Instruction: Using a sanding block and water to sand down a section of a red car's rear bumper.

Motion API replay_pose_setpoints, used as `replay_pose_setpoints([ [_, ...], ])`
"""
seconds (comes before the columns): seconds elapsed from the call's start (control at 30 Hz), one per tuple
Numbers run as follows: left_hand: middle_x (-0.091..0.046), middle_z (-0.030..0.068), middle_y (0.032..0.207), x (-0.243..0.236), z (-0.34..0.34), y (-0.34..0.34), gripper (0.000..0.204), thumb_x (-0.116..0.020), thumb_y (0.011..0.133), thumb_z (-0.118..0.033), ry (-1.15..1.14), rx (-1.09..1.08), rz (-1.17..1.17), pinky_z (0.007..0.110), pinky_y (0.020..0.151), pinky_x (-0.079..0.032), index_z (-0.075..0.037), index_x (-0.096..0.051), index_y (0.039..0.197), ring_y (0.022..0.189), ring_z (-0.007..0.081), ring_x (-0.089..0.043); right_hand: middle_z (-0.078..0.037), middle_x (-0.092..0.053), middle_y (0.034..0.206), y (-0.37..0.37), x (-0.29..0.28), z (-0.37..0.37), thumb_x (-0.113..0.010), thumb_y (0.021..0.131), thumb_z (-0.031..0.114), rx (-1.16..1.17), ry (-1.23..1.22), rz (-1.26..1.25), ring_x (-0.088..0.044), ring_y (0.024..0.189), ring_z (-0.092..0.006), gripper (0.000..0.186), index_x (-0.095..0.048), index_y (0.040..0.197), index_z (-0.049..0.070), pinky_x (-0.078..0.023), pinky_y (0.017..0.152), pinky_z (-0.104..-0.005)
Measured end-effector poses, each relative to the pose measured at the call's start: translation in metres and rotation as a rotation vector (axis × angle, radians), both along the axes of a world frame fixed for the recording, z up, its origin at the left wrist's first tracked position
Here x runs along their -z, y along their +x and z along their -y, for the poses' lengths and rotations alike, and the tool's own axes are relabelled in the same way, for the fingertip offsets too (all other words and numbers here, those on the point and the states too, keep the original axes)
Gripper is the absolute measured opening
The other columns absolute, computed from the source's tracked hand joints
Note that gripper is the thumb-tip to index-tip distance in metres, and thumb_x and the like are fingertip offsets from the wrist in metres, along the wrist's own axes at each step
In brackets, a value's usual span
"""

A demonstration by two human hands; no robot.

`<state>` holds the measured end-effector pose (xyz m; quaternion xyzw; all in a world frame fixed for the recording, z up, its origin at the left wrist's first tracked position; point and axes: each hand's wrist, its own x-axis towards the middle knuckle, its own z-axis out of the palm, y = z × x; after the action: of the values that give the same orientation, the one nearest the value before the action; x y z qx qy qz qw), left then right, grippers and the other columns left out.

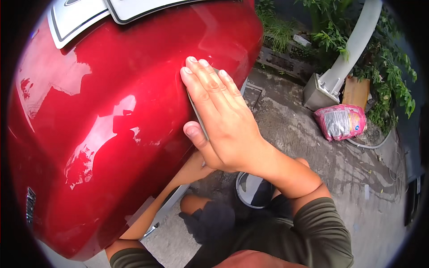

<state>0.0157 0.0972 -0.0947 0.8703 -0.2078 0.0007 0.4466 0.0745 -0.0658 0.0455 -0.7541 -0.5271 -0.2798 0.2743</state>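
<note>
My right hand (223, 118) lies along the right edge of a glossy red car panel (147, 67), fingers straight and close together, thumb out to the side. A thin grey sheet (197, 108) shows as a narrow edge beneath the palm and fingers, between them and the paint; its kind is not clear. Lower down, beside the panel's lower edge, is my left hand (195, 169). Its fingers are mostly hidden behind my right hand and wrist, so I cannot see whether it holds anything.
A round bucket (240, 197) with dark contents stands on the concrete near my legs. White plates (82, 20) are on the car at upper left. Farther right are a pink bag (342, 123), a thick grey pole (353, 44), a cardboard piece (356, 92) and leafy plants (400, 85).
</note>
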Motion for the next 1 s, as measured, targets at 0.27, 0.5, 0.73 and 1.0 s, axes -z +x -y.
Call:
replay_pose_setpoints([
  [0.27, -0.066, 0.017, 0.123, -0.012, 0.005, 0.007, 0.037, -0.074, 0.095, -0.025, 0.06, -0.042, 0.074, 0.043, 0.095, -0.05, -0.001, -0.068, 0.124, 0.114, 0.0328, -0.065, -0.03, -0.037, 0.162, 0.04, 0.004, -0.008, -0.053, 0.102, 0.03, 0.067, 0.088, 0.054, -0.035, 0.152, -0.046, 0.07, -0.034, 0.159, -0.007, -0.021, 0.125, -0.0581],
  [0.5, -0.042, 0.0183, 0.161, -0.041, 0.007, 0.013, 0.057, -0.059, 0.106, -0.024, 0.449, 0.1, -0.212, 0.041, 0.122, -0.034, -0.001, -0.042, 0.156, 0.15, 0.0254, -0.04, -0.028, -0.036, 0.165, 0.063, 0.006, 0.006, -0.043, 0.107, 0.041, 0.145, 0.142, -0.095, -0.03, 0.156, -0.0455, 0.072, -0.033, 0.16, -0.006, -0.016, 0.127, -0.0568],
  [0.73, -0.07, 0.0153, 0.126, -0.011, -0.001, 0.011, 0.034, -0.072, 0.096, -0.022, 0.15, 0.0, 0.185, 0.045, 0.095, -0.052, -0.002, -0.072, 0.124, 0.115, 0.0352, -0.067, -0.028, -0.035, 0.165, 0.058, 0.004, 0.005, -0.043, 0.108, 0.037, 0.171, 0.12, -0.102, -0.029, 0.155, -0.0478, 0.069, -0.031, 0.161, -0.005, -0.015, 0.127, -0.0567],
  [1.0, -0.063, 0.0193, 0.136, -0.01, 0.003, 0.012, 0.056, -0.076, 0.095, -0.021, 0.253, 0.034, 0.064, 0.043, 0.109, -0.047, 0.001, -0.057, 0.143, 0.13, 0.0279, -0.061, -0.027, -0.032, 0.167, 0.055, 0.028, 0.006, -0.039, 0.107, 0.04, 0.182, 0.249, -0.173, -0.027, 0.158, -0.0427, 0.071, -0.031, 0.161, -0.006, -0.009, 0.127, -0.0579],
])
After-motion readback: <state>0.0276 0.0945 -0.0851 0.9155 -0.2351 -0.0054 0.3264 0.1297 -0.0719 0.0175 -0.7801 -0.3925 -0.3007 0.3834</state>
